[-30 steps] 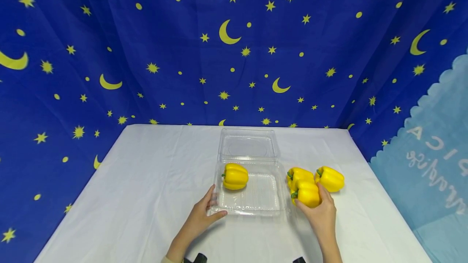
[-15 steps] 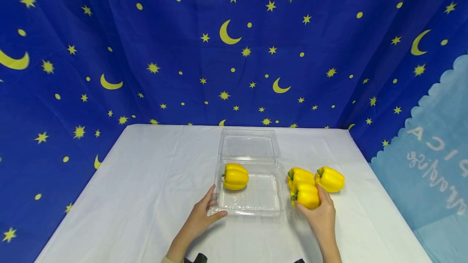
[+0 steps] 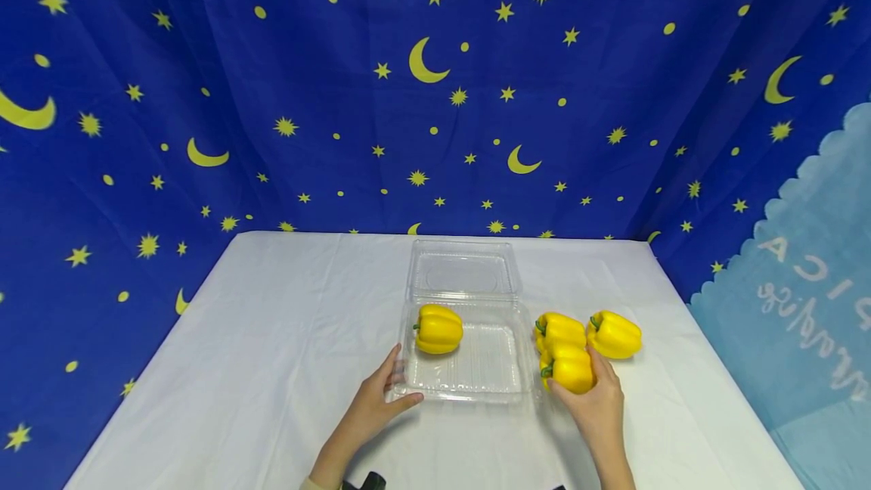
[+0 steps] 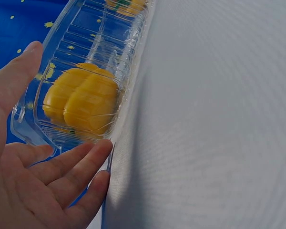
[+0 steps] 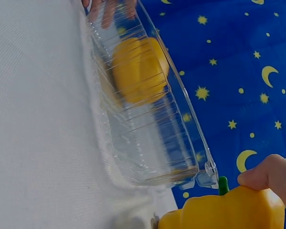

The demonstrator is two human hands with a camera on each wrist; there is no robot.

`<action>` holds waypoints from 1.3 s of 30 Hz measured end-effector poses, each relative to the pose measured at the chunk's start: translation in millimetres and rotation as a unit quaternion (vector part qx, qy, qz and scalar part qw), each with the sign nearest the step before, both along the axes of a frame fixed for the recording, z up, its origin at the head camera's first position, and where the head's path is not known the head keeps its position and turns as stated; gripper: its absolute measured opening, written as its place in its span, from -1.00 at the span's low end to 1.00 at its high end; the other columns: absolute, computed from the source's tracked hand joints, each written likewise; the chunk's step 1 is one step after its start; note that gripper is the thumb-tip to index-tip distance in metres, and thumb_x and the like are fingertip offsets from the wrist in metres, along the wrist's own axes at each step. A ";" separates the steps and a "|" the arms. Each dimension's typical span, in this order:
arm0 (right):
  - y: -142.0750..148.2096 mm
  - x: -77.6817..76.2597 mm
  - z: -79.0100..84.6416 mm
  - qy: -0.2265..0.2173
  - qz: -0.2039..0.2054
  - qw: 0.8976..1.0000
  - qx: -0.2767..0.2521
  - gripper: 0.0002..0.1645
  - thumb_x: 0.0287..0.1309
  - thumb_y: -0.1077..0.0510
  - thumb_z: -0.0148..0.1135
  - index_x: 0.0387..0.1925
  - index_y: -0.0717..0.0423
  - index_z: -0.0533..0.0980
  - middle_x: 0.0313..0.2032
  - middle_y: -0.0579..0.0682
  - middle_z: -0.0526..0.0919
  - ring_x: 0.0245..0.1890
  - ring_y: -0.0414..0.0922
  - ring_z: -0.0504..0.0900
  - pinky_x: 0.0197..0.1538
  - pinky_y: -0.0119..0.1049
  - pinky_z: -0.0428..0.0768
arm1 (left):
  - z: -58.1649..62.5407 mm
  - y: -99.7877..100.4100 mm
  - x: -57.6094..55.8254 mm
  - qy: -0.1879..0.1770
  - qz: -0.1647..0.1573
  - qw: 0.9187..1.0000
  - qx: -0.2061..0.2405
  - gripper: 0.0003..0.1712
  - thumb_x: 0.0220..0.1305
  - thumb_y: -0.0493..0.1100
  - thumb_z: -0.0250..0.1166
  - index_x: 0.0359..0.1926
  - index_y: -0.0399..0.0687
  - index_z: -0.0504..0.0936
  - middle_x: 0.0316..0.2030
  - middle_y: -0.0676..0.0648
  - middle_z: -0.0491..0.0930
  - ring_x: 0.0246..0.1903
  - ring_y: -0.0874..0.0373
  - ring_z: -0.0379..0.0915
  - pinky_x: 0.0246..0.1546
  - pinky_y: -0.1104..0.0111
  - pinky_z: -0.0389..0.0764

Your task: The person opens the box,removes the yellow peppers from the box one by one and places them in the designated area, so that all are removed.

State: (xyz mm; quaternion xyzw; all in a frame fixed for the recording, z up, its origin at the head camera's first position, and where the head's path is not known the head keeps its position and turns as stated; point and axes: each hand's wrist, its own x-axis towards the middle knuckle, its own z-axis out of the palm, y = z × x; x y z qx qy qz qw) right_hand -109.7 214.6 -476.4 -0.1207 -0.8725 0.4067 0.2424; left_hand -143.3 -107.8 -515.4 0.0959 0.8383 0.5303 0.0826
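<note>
A clear plastic clamshell container (image 3: 469, 392) lies with its lid folded back on the white table. One yellow bell pepper (image 3: 438, 329) sits in its left half. My left hand (image 3: 370, 407) rests at the container's front left corner, thumb along the front and fingers by the side; the left wrist view shows those fingers (image 4: 81, 174) extended against the plastic. Right of the container, my right hand (image 3: 595, 403) grips a second yellow bell pepper (image 3: 568, 369) between thumb and fingers. In the right wrist view the thumb presses on this bell pepper (image 5: 224, 212) near its green stem.
Two more yellow bell peppers lie beyond the right hand: one pepper (image 3: 558, 327) just behind the gripped one, another pepper (image 3: 615, 335) to its right. The raised rim of the container (image 3: 527, 346) stands left of them. A blue starry curtain (image 3: 435, 119) hangs behind the table.
The right hand and its bell pepper have shifted very slightly toward the near edge and left. The left hand, the container and the other bell peppers stay put.
</note>
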 end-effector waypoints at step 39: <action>7.6 8.8 -7.4 -0.026 -0.006 1.000 0.005 -0.03 -0.37 0.27 0.54 0.15 0.58 0.32 0.13 0.51 0.42 0.15 0.38 0.38 0.24 0.27 0.31 | 1.8 0.3 0.1 -0.003 0.000 1.000 0.000 0.07 0.10 0.03 0.40 0.46 -0.22 0.01 0.26 -0.29 0.41 0.16 -0.14 0.46 0.23 -0.05 0.40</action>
